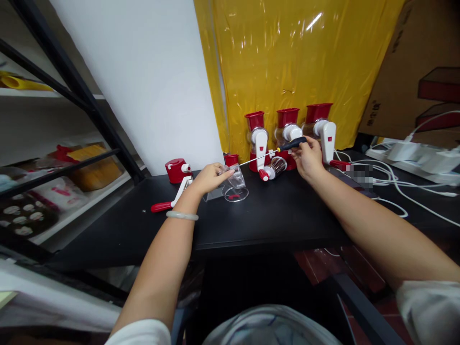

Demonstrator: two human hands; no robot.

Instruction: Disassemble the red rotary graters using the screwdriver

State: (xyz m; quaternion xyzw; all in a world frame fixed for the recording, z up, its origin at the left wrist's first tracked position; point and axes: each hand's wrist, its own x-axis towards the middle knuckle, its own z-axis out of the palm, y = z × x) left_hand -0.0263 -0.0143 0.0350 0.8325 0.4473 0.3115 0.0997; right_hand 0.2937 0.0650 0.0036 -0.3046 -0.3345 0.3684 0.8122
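Observation:
My right hand (pixel 308 158) is closed around a screwdriver (pixel 293 144) with a dark handle and a yellow ring. Its thin metal shaft slants down and left to the clear plastic housing (pixel 237 180). Whether the tip touches the plastic is too small to tell. My left hand (pixel 212 178) grips the top of this see-through piece, whose round rim is near the black tabletop (pixel 251 218). Left of that hand lies a white crank with a red handle (pixel 161 206), beside a red base (pixel 175 170). A metal grater drum (pixel 276 166) rests between the hands, farther back.
Several red and white rotary graters (pixel 259 136) stand along the back against yellow plastic sheeting (pixel 287 57). White cables (pixel 391 179) and a power strip (pixel 409 151) occupy the right side, below a cardboard box (pixel 402 72). A black-framed shelf (pixel 82 100) stands at left.

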